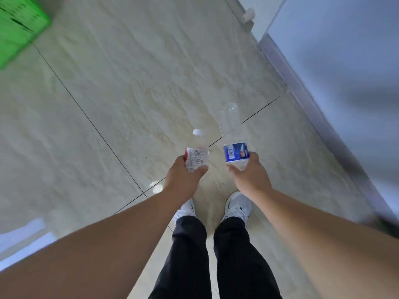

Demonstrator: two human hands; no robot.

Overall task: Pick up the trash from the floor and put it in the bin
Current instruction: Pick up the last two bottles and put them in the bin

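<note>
Two arms: bare and smooth, they reach forward and down from the bottom corners of the picture.
Legs: dark, soft-looking trousers hang straight down between the arms.
Shoes (pixel 238 205): white trainers with small dark marks stand flat on the floor, toes pointing ahead.
Left hand (pixel 184 176): its fingers and thumb are wrapped tight around the lower part of a bottle.
Left bottle (pixel 197 153): clear, thin plastic, round like a tube, with a white screw cap on the far end. A paper label with red at its edge and tiny print goes around it. It is held up off the floor and points away from the person.
Right hand (pixel 250 175): it is closed around the bottom end of a second bottle, thumb on the near side.
Right bottle (pixel 232 134): clear, crinkly plastic with a shiny blue label that has a barcode. Its neck points away and looks see-through against the tiles. It is blurred, so its cap cannot be made out. It is in the air too, just beside the left bottle but not touching it.
Floor (pixel 129 93): big, glossy, cream tiles with wavy stone marks and thin dark lines between them.
Green thing (pixel 19 26): a bright green boxy shape with dark slots sits far off in the top left corner, very blurred.
Wall (pixel 345 61): pale, smooth and bluish, with a grey strip at its foot, along the right side.
</note>
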